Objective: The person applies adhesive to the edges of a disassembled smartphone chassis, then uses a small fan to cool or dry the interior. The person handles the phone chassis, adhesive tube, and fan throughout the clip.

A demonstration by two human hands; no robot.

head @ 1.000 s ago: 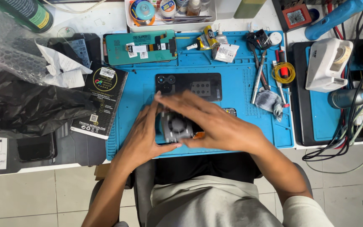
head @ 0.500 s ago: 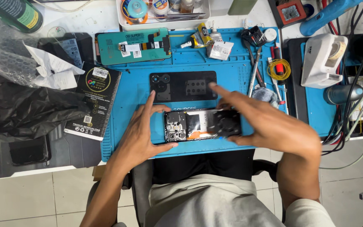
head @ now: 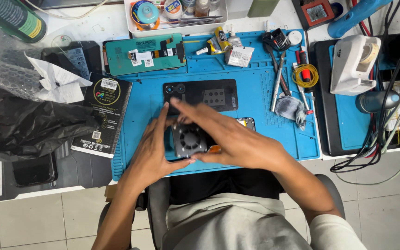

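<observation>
An opened phone (head: 190, 138) lies on the blue work mat (head: 255, 139), its dark inner parts facing up and its right end (head: 248, 123) showing. My left hand (head: 155, 149) grips the phone's left end, thumb under the near edge. My right hand (head: 230, 139) lies flat across the phone's middle. Its fingers stretch up and left to the lower edge of a black back cover (head: 211, 95), which lies just beyond the phone.
A teal-backed screen part (head: 142, 53) lies at the mat's far left. Tweezers, small bottles and a yellow wire coil (head: 305, 75) lie far right. A black booklet (head: 102, 115), black plastic and bubble wrap (head: 1, 65) are left. A white tape dispenser (head: 355, 62) and cables sit right.
My right hand has come back from the phone's right end to lie over its middle, covering most of it. My left hand stays at the left end.
</observation>
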